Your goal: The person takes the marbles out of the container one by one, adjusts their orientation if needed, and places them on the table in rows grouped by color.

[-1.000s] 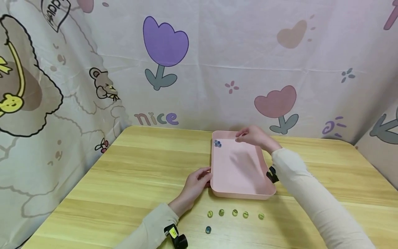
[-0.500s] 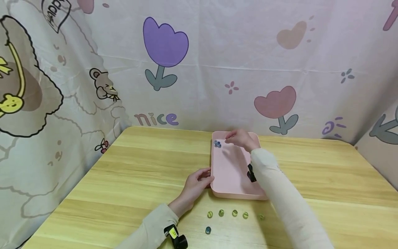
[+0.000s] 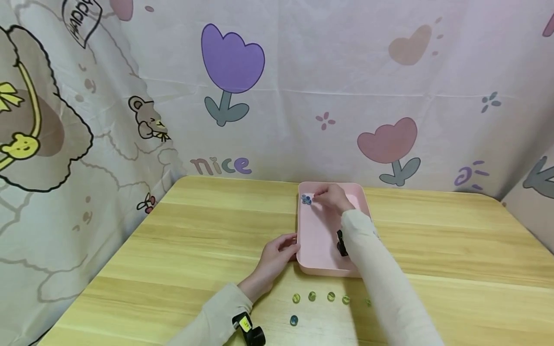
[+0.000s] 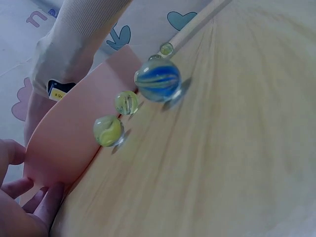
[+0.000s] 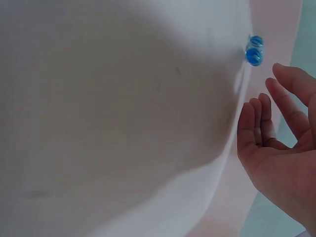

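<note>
A shallow pink tray (image 3: 313,245) stands on the wooden table, with a small cluster of blue marbles (image 3: 306,200) in its far left corner. My right hand (image 3: 334,197) reaches in over the tray, fingertips right beside that cluster. In the right wrist view, thumb and index finger stay a little apart with nothing visible between them, close to the blue marbles (image 5: 254,56). My left hand (image 3: 273,259) touches the tray's left wall near its front, fingers against the outside of the pink wall (image 4: 74,128) in the left wrist view.
In front of the tray lies a row of several yellow-green marbles (image 3: 312,296), the rightmost partly behind the right sleeve. A single blue marble (image 3: 294,320) sits nearer the front. A printed cloth (image 3: 277,96) hangs behind the table.
My right hand has moved left across the tray to the blue marbles in the corner, its forearm now over the tray's right side. The left hand stays at the wall.
</note>
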Available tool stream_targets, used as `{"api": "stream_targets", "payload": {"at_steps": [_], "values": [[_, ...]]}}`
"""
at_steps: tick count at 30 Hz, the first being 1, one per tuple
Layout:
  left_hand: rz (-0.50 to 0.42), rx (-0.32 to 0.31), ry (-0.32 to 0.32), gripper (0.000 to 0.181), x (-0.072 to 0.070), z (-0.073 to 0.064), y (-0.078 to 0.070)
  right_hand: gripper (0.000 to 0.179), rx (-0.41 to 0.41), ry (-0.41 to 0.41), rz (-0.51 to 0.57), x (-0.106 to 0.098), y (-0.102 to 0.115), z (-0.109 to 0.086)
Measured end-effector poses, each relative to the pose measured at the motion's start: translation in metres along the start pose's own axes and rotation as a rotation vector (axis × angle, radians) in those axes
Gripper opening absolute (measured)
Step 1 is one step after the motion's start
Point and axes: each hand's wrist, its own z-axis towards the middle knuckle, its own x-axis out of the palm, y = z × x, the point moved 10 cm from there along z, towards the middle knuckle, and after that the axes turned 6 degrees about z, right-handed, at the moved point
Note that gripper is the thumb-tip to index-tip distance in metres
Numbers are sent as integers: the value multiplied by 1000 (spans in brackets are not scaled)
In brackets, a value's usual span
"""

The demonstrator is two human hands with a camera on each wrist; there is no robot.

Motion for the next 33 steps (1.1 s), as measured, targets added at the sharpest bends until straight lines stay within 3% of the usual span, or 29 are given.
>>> {"api": "stream_targets", "payload": {"at_steps": [9, 15, 20, 33], "values": [[-13, 9, 1, 38, 1, 0, -2, 8, 38, -25, -16, 6, -11, 6], [-1, 12, -9, 38, -1, 0, -3, 13, 77, -28, -71, 9, -10, 8], [-2, 6, -10, 38, -2, 0, -3, 17, 33, -33, -127, 10, -3, 9], [0, 5, -9, 36, -1, 3, 0, 14, 31, -39, -99, 10, -6, 8]]}}
